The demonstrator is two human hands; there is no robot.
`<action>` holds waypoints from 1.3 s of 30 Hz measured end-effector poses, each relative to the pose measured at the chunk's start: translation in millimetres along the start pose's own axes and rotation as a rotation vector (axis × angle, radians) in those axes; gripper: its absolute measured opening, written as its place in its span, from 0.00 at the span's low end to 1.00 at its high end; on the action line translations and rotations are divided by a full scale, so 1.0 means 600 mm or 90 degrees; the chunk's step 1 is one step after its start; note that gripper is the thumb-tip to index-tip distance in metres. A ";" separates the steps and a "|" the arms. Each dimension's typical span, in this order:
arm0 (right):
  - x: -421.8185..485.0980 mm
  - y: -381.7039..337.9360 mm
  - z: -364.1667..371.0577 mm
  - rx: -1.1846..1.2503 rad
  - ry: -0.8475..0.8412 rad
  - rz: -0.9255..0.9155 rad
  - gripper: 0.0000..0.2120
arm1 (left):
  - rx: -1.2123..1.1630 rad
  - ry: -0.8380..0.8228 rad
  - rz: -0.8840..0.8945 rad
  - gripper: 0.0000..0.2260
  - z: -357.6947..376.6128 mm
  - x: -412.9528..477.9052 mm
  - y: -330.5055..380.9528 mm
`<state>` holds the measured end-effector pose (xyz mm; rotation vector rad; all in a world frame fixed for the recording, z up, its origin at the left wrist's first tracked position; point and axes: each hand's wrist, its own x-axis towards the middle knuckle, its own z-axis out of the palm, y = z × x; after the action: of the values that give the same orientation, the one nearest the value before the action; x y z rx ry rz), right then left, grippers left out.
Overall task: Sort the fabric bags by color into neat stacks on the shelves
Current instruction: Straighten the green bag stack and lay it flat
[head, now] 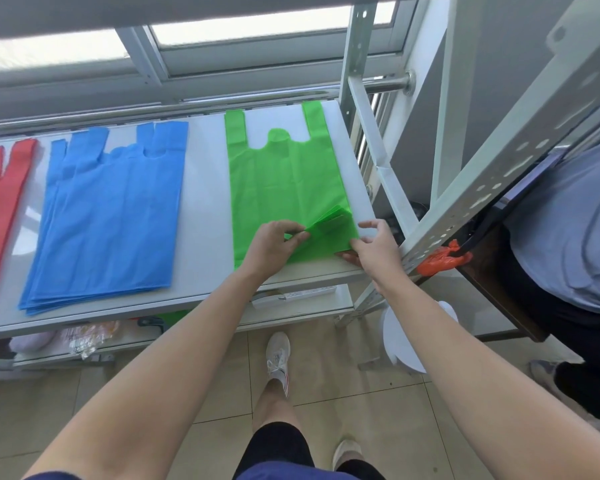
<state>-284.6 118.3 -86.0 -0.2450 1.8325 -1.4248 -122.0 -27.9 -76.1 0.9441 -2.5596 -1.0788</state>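
— Where are your hands sitting right now?

— My left hand (274, 242) is pinching a lifted flap of the green bag (284, 181) near its front edge, with my fingers curling on the fabric. My right hand (373, 244) is resting just beside it at the bag's near right corner. Its fingers are spreading loosely and touching the edge, gripping nothing.

— And the bag itself?

— It is lying flat at the right end of the white shelf (205, 209), stretching away from my hands, with its handles pointing toward the window. The blue stack (111, 216) is lying to its left, apart from it, and the red bag (0, 188) is lying further left again.
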 end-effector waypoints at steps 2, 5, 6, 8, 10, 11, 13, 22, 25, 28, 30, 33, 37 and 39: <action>0.001 0.003 0.002 -0.012 0.006 -0.011 0.12 | 0.002 0.002 0.007 0.13 0.000 0.001 -0.001; 0.004 0.007 0.007 -0.022 0.006 -0.008 0.09 | 0.031 -0.006 0.062 0.12 0.006 -0.003 0.000; 0.003 0.008 0.008 -0.025 0.001 -0.002 0.09 | 0.057 -0.011 0.091 0.13 0.010 -0.007 0.001; 0.002 0.008 0.008 -0.029 -0.005 0.011 0.11 | 0.111 -0.012 0.151 0.13 0.021 -0.013 0.003; 0.001 0.007 0.007 -0.046 0.002 0.021 0.11 | 0.165 -0.005 0.199 0.13 0.033 -0.018 0.001; 0.002 0.008 0.006 -0.055 0.008 0.026 0.12 | 0.189 0.000 0.216 0.12 0.038 -0.020 -0.002; 0.002 0.008 0.003 -0.064 0.020 0.044 0.16 | 0.217 0.014 0.237 0.10 0.046 -0.022 -0.007; -0.030 -0.025 0.010 -0.578 0.059 -0.102 0.21 | 0.209 0.167 0.128 0.14 0.025 -0.032 -0.028; -0.030 -0.019 0.020 -0.656 0.074 -0.156 0.27 | 0.142 0.334 -0.130 0.12 -0.005 -0.047 -0.053; -0.027 -0.026 0.035 -0.637 0.059 -0.161 0.29 | 0.054 0.311 -0.291 0.22 -0.022 -0.051 -0.060; -0.028 -0.030 0.049 -0.620 0.048 -0.163 0.30 | 0.054 0.274 -0.290 0.26 -0.022 -0.047 -0.056; -0.025 -0.036 0.062 -0.630 0.046 -0.155 0.32 | 0.049 0.250 -0.323 0.28 -0.022 -0.035 -0.042; -0.005 -0.053 0.057 -0.623 0.070 -0.143 0.30 | -0.003 0.220 -0.423 0.34 -0.030 -0.018 -0.025; -0.003 -0.054 0.060 -0.641 0.041 -0.130 0.31 | -0.005 0.184 -0.424 0.36 -0.025 -0.017 -0.023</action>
<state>-269.0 81.4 -58.6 -0.9029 2.4957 -0.5045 -101.1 -37.1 -74.4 1.8690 -2.0398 -0.9861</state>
